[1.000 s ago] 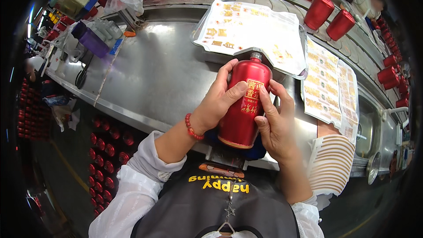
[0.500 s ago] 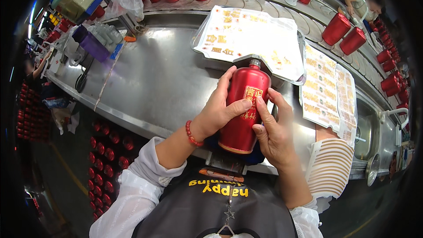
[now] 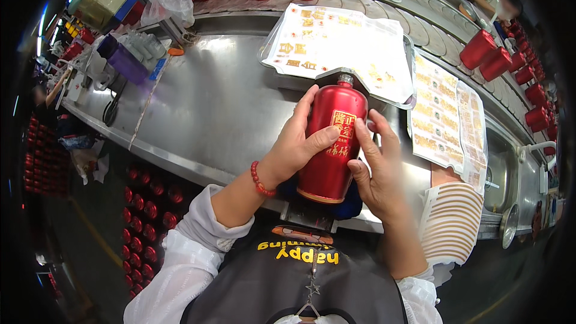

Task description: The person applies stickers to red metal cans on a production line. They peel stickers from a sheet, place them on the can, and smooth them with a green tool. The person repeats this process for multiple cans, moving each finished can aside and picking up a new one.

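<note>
A red bottle with a gold label on its front lies tilted before me, its bare glass neck pointing away. My left hand is wrapped round its left side, with the thumb across the front beside the label. On the other side, my right hand has its fingers apart, and the index fingertip rests at the label's right edge. The bottle's neck sits by a dark notched holder. Beneath its base shows part of a dark blue pad.
Printed label sheets lie on a tray beyond the bottle, with more gold label sheets to the right. Red bottles and white ones ride the curved conveyor. A purple bottle stands left on the steel table.
My right index finger has shifted up along the label, and that hand's fingers have spread. The held bottle has moved slightly away from me. Bottles on the conveyor have moved right.
</note>
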A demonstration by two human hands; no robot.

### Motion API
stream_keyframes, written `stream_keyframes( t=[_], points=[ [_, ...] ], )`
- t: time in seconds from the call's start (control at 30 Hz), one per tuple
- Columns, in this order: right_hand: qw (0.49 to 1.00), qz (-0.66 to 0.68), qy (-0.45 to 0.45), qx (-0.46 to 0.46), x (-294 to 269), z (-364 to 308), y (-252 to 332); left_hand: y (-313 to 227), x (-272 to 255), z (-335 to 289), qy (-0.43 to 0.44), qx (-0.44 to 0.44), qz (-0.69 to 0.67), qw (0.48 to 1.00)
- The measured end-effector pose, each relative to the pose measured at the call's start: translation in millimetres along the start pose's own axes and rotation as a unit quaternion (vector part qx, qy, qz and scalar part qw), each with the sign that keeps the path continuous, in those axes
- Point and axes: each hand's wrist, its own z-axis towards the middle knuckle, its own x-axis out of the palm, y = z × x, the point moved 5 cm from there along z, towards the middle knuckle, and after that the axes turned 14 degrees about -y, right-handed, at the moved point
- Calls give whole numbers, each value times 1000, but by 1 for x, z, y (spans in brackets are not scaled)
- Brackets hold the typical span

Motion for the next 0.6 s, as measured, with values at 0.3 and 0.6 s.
stream_keyframes(
  t=[0.3, 0.6],
  points=[
    [993, -36, -64, -90, -19, 47, 9, 1, -2, 3, 26, -28, -39, 999],
    [991, 92, 18, -98, -31, 18, 18, -27, -15, 4, -9, 285, 162, 945]
  ],
)
